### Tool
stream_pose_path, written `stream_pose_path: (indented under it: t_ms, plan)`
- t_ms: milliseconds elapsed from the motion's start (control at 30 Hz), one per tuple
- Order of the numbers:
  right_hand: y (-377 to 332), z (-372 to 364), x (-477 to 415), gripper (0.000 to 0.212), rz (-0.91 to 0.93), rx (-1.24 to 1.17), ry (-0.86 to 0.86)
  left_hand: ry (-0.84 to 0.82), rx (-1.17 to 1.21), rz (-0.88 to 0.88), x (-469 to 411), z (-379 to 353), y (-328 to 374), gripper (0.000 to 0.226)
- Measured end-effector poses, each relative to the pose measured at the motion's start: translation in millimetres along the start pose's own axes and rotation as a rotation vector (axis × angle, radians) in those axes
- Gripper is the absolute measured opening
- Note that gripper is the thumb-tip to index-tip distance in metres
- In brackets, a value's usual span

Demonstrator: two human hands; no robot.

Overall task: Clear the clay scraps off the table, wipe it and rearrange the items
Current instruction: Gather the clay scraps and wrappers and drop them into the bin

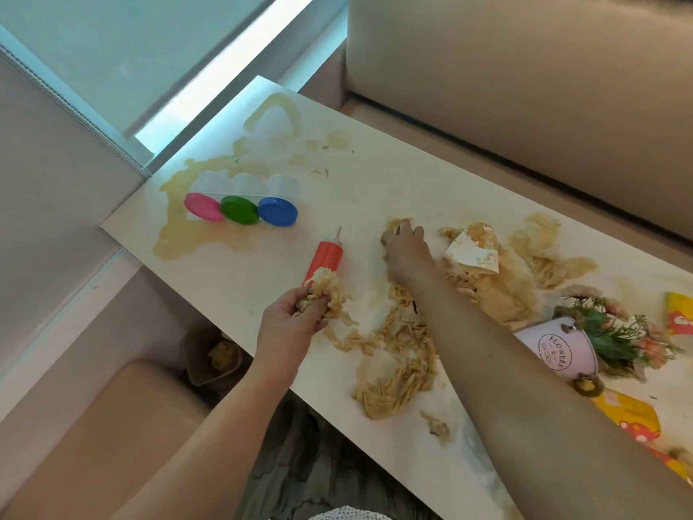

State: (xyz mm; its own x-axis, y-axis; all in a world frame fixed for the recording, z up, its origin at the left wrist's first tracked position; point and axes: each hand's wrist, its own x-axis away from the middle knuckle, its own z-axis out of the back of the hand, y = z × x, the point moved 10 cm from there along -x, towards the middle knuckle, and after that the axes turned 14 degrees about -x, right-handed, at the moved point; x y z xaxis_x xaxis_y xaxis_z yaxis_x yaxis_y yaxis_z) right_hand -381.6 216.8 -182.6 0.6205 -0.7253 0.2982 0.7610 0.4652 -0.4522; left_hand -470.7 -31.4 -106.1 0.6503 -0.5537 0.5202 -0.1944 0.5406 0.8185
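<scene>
a brown bin (198, 364) seems to hold tan scraps (222, 355). left hand (296, 320) clenches a stringy clay wad (332, 289); right hand (407, 255) pinches a crumpled scrap (396, 224).

Only one legible mark: a round black stamp (555, 352) on the side of the pink bucket (530, 337), which lies tipped over on the table (262, 257). Top arc reads "FLOWERS", with "&" in the middle. The bottom arc starts "GARD" and the rest is unclear. The yellow packets (630, 414) beside it carry red print, unreadable from here.
</scene>
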Motion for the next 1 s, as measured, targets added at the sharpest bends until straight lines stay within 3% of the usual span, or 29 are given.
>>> stream_pose_path:
  t_ms: [167,300,500,700,1000]
  plan:
    - [-4.1,4.8,13.1,0.029,0.050,-0.285,0.114,-0.010,0.045,0.006,-3.2,13.9,-0.7,0.020]
    - [-41.8,72.2,39.1,0.033,0.112,-0.610,0.314,-0.006,0.138,-0.037,-0.4,35.4,25.0,0.015]
    - [-133.4,161.8,74.1,0.034,0.249,-0.869,0.497,0.003,0.263,-0.161,-4.0,94.7,79.2,0.015]
    - [-202.4,101.8,49.4,0.030,0.173,-0.893,0.317,0.032,0.281,-0.175,-35.5,163.5,84.9,0.017]
    - [-324.8,-18.0,17.1,0.028,0.111,-1.031,0.048,0.144,0.304,-0.036,-85.7,298.2,15.0,0.016]
